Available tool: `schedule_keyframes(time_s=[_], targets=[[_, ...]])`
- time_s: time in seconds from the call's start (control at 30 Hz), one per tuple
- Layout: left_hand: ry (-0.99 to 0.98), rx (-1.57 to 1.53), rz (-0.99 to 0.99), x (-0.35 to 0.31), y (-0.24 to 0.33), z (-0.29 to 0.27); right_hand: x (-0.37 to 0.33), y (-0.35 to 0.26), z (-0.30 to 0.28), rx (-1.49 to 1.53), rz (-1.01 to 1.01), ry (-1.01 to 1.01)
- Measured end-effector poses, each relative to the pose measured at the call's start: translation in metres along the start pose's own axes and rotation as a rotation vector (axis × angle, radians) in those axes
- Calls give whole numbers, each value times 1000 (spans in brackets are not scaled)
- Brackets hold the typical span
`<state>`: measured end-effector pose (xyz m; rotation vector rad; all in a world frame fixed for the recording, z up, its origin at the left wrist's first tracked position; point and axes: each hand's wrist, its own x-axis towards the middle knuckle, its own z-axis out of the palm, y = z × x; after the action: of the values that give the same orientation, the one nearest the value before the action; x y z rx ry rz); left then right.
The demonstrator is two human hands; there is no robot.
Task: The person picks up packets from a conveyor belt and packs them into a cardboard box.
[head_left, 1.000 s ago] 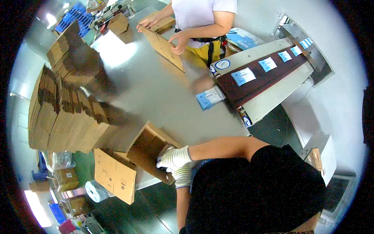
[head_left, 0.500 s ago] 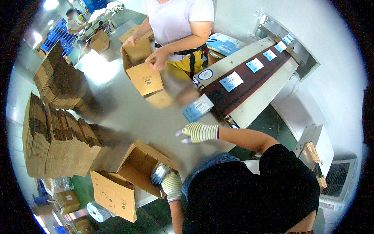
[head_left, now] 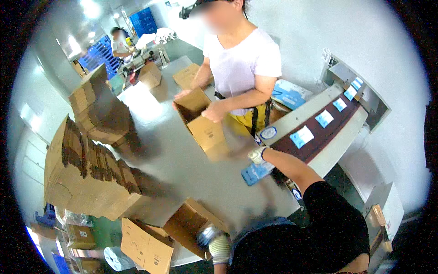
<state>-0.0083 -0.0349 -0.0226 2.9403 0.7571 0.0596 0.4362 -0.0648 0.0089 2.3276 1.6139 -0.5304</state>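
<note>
My left hand [head_left: 220,247], in a striped glove, is closed round a shiny blue-and-silver packet [head_left: 208,235] inside the open cardboard box [head_left: 186,223] at the table's near edge. Whether it holds more than one packet I cannot tell. My right hand [head_left: 258,155], gloved alike, reaches to the conveyor's end and closes on the upper edge of a blue-and-white packet [head_left: 253,175]. Its fingertips are partly blurred. More such packets [head_left: 302,136] lie spaced out along the dark conveyor belt [head_left: 315,144].
Across the table [head_left: 169,171] a co-worker holds another open cardboard box [head_left: 207,130]. Stacks of flattened cartons [head_left: 91,180] stand along the left side. Another person [head_left: 119,48] works far back. A white-framed conveyor [head_left: 340,132] comes through a wall opening at right.
My right hand has moved forward from above the table onto the packet at the conveyor's end. The left stays in the box with its packet. The whole view has shifted.
</note>
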Motion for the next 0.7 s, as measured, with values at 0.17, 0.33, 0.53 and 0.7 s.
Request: schedule_keyframes(time_s=[0.17, 0.33, 0.53, 0.7], targets=[[-207, 8, -32, -1, -11, 18, 26, -4, 48, 93, 73, -265], [-371, -1, -73, 2, -9, 18, 5, -43, 103, 101, 65, -315], [-279, -72, -37, 3, -5, 2, -86, -142, 146, -4, 25, 92], [-290, -20, -107, 6, -3, 0, -133, -165, 119, 294, 20, 57]])
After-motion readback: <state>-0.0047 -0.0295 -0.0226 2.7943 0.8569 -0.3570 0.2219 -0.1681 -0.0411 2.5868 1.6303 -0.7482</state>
